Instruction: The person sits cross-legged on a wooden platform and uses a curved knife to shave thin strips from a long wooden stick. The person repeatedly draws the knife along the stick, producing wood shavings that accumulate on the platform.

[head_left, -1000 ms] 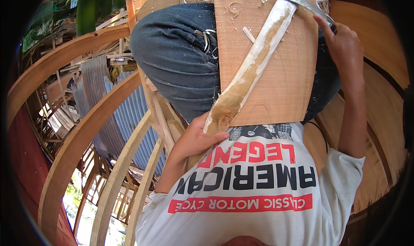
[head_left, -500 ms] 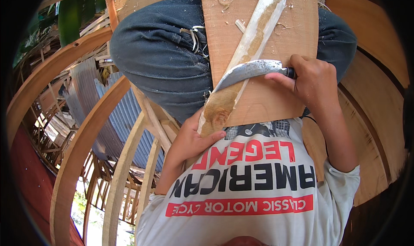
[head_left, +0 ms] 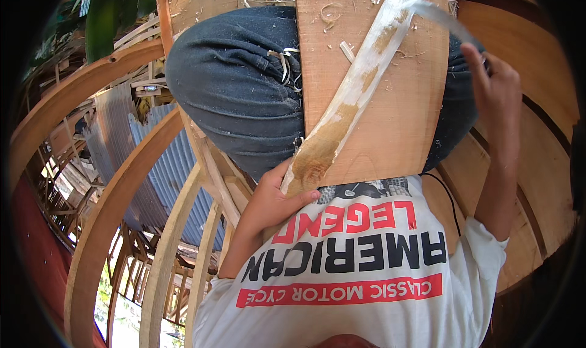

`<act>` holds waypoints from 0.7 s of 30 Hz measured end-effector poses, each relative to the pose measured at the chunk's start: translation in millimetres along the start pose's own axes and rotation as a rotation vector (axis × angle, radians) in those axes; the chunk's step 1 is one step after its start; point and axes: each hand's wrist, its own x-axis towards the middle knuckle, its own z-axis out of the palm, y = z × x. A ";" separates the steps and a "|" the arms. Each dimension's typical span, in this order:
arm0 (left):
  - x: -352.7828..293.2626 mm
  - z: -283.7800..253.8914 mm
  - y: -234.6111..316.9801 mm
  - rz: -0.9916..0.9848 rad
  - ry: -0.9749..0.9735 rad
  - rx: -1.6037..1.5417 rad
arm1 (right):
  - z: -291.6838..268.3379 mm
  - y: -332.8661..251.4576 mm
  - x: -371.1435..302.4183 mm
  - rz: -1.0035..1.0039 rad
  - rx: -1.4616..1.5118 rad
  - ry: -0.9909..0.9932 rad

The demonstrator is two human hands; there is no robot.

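A pale wooden pole (head_left: 353,113), partly shaved white with brown patches left, slants across a flat wooden board (head_left: 397,134) on my lap. My left hand (head_left: 273,197) grips its near end, thumb along the side close to my shirt. Out to the right, my right hand (head_left: 497,89) is closed round the handle of a knife (head_left: 444,18). The curved blade is smeared by motion, and its tip appears close to the pole's far part; whether they touch I cannot tell.
Curled wood shavings (head_left: 330,15) lie on the board and beyond it. My bent legs (head_left: 238,86) flank the board. Curved wooden ribs (head_left: 116,204) stand at the left, with corrugated metal sheets (head_left: 177,165) below. Wooden planks (head_left: 519,226) curve along the right.
My right hand has carried the knife off the pole's near part, up and to the right, toward the far end. My left hand keeps its grip on the pole.
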 end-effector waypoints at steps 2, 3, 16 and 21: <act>2.3 -3.2 1.3 -0.019 -0.006 0.023 | 14.1 -28.5 -47.6 -0.254 -0.062 -0.102; 2.2 -6.7 0.5 -0.026 -0.012 0.046 | 22.5 -34.6 -61.9 -0.299 -0.080 -0.146; 9.8 -2.2 0.9 0.074 -0.022 0.002 | 35.5 -19.2 -8.3 -0.214 -0.211 -0.083; 1.5 -7.1 -4.1 0.043 -0.082 0.020 | 12.2 52.9 44.6 0.216 -0.047 0.051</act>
